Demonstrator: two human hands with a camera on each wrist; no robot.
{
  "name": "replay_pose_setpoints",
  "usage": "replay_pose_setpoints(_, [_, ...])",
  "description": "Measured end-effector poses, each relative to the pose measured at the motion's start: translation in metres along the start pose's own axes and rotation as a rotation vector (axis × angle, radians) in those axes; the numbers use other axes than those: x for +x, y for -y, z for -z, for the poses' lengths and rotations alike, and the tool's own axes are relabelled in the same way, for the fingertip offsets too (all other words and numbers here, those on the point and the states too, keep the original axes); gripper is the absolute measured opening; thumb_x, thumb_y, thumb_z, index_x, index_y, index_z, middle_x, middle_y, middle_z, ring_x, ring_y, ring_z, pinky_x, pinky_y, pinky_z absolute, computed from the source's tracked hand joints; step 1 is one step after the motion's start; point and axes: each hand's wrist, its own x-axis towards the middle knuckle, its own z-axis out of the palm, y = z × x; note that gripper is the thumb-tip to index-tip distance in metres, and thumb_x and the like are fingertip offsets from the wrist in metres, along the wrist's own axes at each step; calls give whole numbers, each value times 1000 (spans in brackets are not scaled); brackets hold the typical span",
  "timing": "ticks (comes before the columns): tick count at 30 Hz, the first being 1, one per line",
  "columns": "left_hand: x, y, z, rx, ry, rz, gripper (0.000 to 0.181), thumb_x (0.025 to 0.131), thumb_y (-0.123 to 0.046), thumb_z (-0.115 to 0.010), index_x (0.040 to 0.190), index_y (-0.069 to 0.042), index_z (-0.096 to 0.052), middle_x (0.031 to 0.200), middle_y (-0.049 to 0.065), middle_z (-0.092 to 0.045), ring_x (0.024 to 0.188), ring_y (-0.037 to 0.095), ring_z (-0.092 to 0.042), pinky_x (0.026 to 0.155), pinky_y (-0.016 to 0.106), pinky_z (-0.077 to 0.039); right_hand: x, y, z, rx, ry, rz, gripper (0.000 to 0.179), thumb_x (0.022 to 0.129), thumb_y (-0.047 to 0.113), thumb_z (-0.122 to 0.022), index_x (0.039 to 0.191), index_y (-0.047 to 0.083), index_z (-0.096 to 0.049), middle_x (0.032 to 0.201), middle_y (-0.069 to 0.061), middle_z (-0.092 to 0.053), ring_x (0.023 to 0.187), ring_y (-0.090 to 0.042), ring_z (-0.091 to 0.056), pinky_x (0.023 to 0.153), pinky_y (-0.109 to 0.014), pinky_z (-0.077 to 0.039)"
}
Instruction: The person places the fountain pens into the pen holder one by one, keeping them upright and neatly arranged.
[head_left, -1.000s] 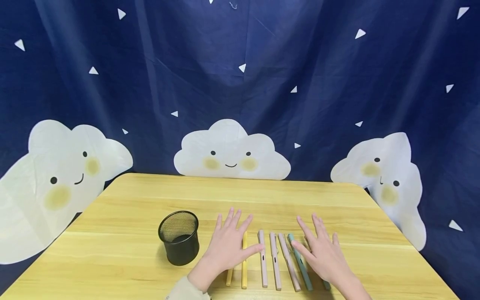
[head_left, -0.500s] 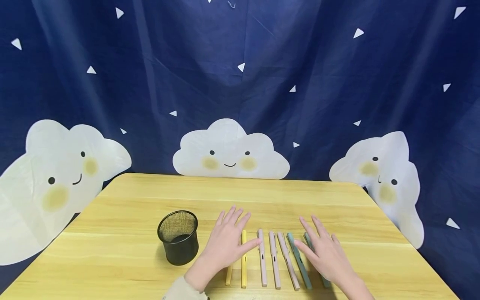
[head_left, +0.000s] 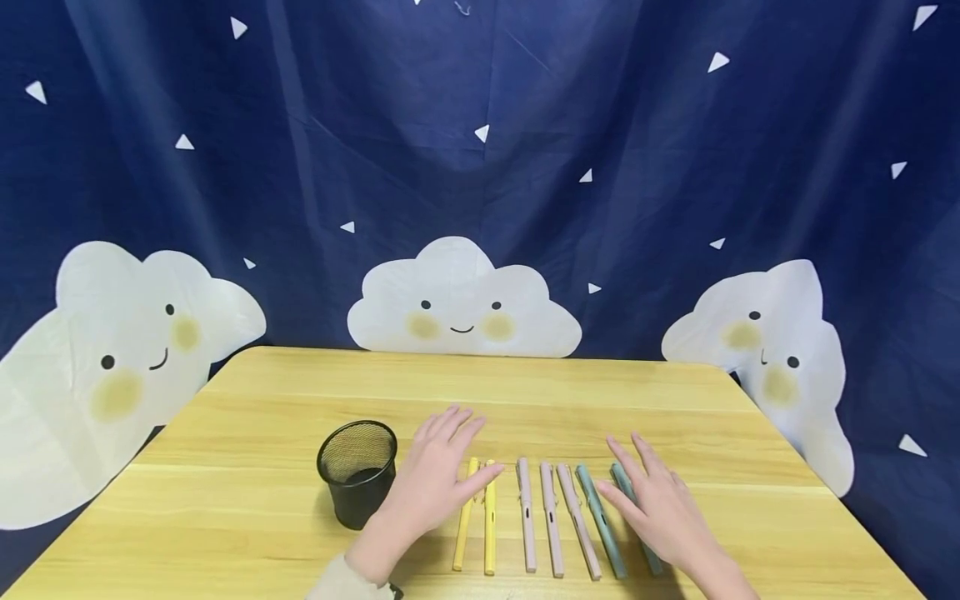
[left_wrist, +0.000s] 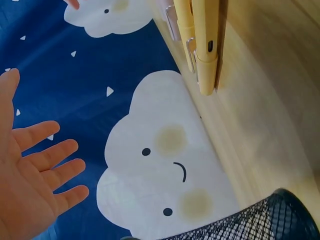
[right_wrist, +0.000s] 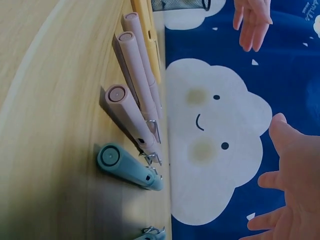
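Note:
My left hand [head_left: 427, 479] hovers palm down with fingers spread, between a black mesh pen cup [head_left: 363, 500] and two yellow pens [head_left: 490, 529]. Its thumb overlaps the left yellow pen in the head view. Three pale pink pens [head_left: 527, 525] lie in the middle of the row, their clips showing in the right wrist view. To their right are two teal pens [head_left: 602, 529]. Over the rightmost teal pen [head_left: 651, 557], partly covering it, is my right hand [head_left: 663, 512], fingers loosely spread. Both hands hold nothing, as the wrist views show.
The pens lie side by side on a light wooden table [head_left: 247, 467], toward its near edge. Behind the table hangs a dark blue curtain [head_left: 420, 167] with white clouds and small triangles.
My left hand has drifted left and slightly back toward the pen cup, uncovering the left yellow pen. My right hand has shifted a little right, showing more of the rightmost teal pen.

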Motion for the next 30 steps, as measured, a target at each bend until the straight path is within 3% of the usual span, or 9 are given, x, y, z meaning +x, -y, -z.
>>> replay_pose_setpoints(10, [-4, 8, 16, -5, -100, -29, 53, 82, -47, -58, 117, -8, -57, 119, 9, -54, 119, 28, -41, 100, 45, -24, -2, -8, 1, 17, 12, -13, 55, 90, 40, -50, 135, 10, -41, 133, -29, -32, 113, -47, -38, 80, -62, -33])
replay_pose_setpoints(16, [-8, 18, 27, 5, -142, -15, 51, 81, -45, -60, 115, -6, -59, 117, 10, -55, 115, 28, -44, 98, 46, -26, -4, -12, 2, 22, 25, -22, 55, 90, 40, -50, 134, 7, -41, 132, -31, -31, 113, -49, -36, 81, -63, -33])
replay_pose_setpoints(30, [-21, 44, 45, 28, -166, 15, 51, 81, -38, -63, 116, -1, -58, 117, 12, -55, 109, 28, -49, 91, 48, -32, -7, -19, 4, 34, 67, -42, 56, 91, 40, -49, 134, 5, -41, 133, -30, -30, 112, -48, -38, 76, -61, -37])
